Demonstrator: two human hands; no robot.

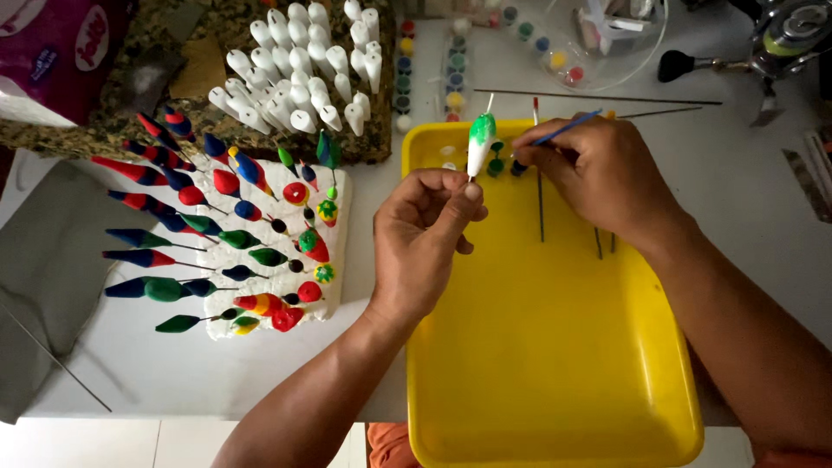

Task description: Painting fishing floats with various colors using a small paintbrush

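From the head camera we see our left hand [425, 238] raised over the near left part of the yellow tray [555, 364], its fingers [464, 198] pinched closed on the lower end of a small white float [481, 143] whose top is painted green, so the float stands upright above the tray's far left corner. Our right hand [598, 173] hovers over the far edge of the tray with its fingers closed around a thin blue-handled brush [568, 128], the tip brought in just beside the float. We judge the float to be very light and fairly stiff, probably foam or balsa, easy to dent and easy to smudge while the green is wet; the bare white lower body or the thin stem is where we would hold it, lightly, away from the paint. The brush tip itself is too fine to make out, and we cannot tell whether it touches the float. Our fingers hide the float's bottom end. Toward the left edge of the table a white foam block [342, 186] carries many painted floats on wires, and behind it stands a cluster of unpainted white ones [299, 65]. Small paint pots [455, 78] line the far side. Our forearms are cut off at the bottom of the frame.
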